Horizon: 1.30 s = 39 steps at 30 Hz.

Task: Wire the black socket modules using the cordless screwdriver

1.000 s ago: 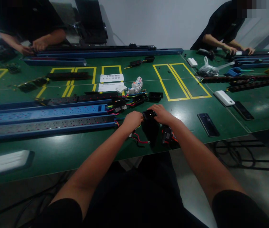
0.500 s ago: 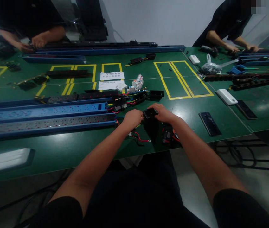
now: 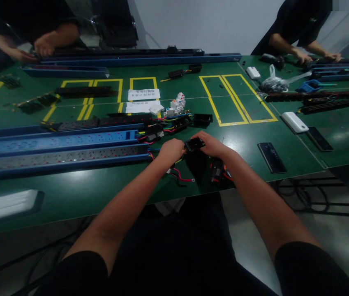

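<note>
Centrally, a small black socket module [image 3: 194, 144] was held over the green desk [image 3: 100, 193], pinched at either end by the left hand [image 3: 171, 150] and right hand [image 3: 211, 144], fingers [image 3: 201, 138] closed around it, seemingly to steady it. Loose red wires [image 3: 182, 177] were trailed beneath.

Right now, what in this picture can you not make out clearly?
Head view:
black part: its sides are hidden by the left hand and right hand.
paper labels: print too small.
black module: partly behind the right forearm.
white object: blurred, cut by left edge.
</note>
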Tool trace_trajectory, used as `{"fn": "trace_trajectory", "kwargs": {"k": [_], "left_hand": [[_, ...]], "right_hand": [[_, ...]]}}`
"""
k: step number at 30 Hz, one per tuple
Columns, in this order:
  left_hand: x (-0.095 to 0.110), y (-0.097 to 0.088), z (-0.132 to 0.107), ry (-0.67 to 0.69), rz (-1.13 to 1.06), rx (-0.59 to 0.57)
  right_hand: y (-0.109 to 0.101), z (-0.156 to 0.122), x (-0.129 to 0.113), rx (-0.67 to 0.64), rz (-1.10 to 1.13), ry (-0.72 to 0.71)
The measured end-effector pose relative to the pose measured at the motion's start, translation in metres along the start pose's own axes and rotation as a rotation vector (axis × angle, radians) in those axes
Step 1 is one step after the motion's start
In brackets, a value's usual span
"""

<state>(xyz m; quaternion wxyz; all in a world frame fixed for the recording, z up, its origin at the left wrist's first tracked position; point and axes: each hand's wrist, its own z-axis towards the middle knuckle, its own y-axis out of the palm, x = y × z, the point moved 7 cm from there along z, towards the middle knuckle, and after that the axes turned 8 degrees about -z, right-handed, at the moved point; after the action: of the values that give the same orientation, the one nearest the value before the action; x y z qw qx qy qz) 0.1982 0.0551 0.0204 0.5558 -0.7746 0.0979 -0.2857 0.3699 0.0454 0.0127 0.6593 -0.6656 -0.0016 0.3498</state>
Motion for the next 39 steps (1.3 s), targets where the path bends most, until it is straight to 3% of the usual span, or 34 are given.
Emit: {"fn": "trace_trajectory", "kwargs": {"k": [14,30,34,37,39], "left_hand": [[-0.002,0.0,0.002,0.041,-0.054,0.052],[-0.008,0.008,0.015,0.033,-0.063,-0.017],[-0.018,0.003,0.013,0.058,-0.105,-0.035],[-0.015,-0.01,0.006,0.124,-0.118,-0.01],[-0.003,-0.019,-0.002,0.192,-0.121,0.039]], "right_hand": [[0.002,-0.002,-0.002,-0.027,0.026,-0.019],[0.005,-0.007,-0.001,-0.067,-0.008,0.043],[-0.013,-0.035,-0.009,0.098,-0.079,0.151],[-0.03,-0.082,-0.017,0.288,-0.205,0.343],[-0.032,-0.122,-0.023,0.344,-0.312,0.488]]}}
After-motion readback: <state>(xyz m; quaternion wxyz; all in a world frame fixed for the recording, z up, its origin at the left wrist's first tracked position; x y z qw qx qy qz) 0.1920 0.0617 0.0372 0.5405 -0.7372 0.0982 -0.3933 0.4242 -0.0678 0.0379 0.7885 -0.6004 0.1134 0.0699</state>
